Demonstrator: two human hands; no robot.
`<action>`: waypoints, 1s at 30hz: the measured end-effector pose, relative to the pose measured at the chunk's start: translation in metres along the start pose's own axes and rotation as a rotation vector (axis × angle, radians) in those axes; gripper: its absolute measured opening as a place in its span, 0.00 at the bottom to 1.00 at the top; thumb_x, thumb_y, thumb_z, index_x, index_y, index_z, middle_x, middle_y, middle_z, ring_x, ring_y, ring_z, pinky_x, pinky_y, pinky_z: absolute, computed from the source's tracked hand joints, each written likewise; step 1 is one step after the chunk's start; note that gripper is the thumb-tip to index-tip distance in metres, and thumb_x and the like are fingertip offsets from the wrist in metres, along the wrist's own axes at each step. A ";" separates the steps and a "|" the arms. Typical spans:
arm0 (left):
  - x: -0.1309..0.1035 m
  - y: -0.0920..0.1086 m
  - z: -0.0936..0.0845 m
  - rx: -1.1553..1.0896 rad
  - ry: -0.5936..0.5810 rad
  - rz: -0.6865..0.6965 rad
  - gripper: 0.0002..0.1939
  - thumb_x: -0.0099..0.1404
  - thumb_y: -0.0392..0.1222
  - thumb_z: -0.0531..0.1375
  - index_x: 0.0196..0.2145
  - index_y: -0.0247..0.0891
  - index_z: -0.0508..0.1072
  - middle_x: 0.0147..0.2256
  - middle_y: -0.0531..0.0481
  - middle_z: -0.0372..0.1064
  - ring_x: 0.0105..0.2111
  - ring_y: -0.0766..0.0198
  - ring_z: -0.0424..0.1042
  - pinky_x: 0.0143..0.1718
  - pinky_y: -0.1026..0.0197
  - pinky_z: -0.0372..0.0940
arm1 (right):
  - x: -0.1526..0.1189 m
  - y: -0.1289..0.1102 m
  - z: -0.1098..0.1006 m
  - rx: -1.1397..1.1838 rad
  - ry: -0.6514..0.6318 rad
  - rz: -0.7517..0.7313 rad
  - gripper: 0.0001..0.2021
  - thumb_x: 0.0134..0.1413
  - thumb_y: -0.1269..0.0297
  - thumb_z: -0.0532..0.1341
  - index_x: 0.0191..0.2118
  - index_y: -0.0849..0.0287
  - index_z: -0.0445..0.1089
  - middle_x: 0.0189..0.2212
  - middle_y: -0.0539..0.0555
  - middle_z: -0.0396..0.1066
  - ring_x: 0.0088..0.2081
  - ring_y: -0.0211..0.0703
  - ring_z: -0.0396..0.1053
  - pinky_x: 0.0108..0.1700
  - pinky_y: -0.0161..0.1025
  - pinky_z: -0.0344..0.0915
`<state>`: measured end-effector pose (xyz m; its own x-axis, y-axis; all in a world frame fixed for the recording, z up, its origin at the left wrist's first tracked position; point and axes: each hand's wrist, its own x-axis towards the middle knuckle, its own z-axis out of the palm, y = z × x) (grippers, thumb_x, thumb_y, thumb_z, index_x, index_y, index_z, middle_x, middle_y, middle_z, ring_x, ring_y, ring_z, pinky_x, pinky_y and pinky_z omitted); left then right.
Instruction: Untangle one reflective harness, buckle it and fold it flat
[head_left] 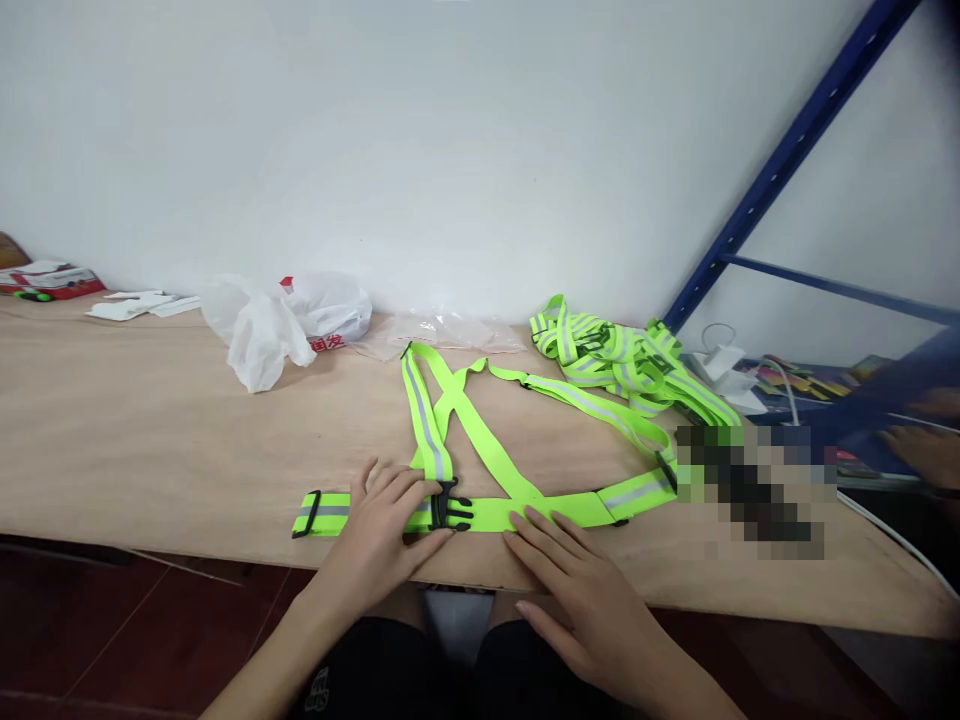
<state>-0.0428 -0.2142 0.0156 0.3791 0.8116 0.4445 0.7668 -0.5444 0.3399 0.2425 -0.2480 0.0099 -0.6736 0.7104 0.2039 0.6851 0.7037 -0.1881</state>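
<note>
A neon yellow-green reflective harness (486, 440) with grey stripes lies spread on the wooden table, its straps crossing behind the horizontal belt. My left hand (386, 520) rests over the belt's left part, fingers apart; index finger and thumb lie beside a black side-release buckle (442, 505). The buckle's prongs point right. At the belt's left end is a black slider (307, 513). My right hand (577, 575) lies with fingers stretched out, their tips touching the belt's lower edge right of the buckle. The strap beneath my left hand is partly hidden.
More reflective straps (615, 355) are heaped at the back right, beside a blue metal frame (780, 160). White plastic bags (262, 335) and clear packets (442, 330) lie along the wall. A pixelated patch covers the table's right side. The table's front edge (480, 580) runs close below my hands.
</note>
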 end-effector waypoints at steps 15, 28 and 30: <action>-0.003 0.007 0.027 -0.188 -0.039 0.078 0.10 0.63 0.44 0.67 0.43 0.43 0.76 0.48 0.44 0.75 0.49 0.50 0.73 0.49 0.50 0.70 | -0.037 0.055 -0.043 -0.060 0.443 0.314 0.13 0.65 0.61 0.58 0.52 0.54 0.73 0.47 0.59 0.77 0.52 0.50 0.74 0.56 0.47 0.70; -0.002 0.003 0.020 -0.206 -0.072 0.106 0.12 0.65 0.42 0.64 0.47 0.44 0.78 0.50 0.44 0.75 0.53 0.49 0.72 0.53 0.47 0.69 | -0.061 0.154 -0.063 0.146 0.038 0.537 0.25 0.60 0.52 0.59 0.61 0.53 0.69 0.60 0.61 0.66 0.65 0.60 0.60 0.65 0.57 0.58; -0.003 0.002 0.020 -0.212 -0.062 0.107 0.13 0.65 0.42 0.63 0.48 0.44 0.78 0.51 0.44 0.74 0.53 0.49 0.72 0.53 0.47 0.70 | -0.055 0.156 -0.066 0.181 0.005 0.507 0.24 0.61 0.50 0.58 0.58 0.53 0.72 0.57 0.61 0.68 0.60 0.58 0.66 0.63 0.54 0.61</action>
<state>-0.0322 -0.2131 -0.0015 0.4884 0.7549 0.4378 0.5971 -0.6550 0.4632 0.4049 -0.1788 0.0331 -0.2686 0.9620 0.0489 0.8653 0.2633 -0.4266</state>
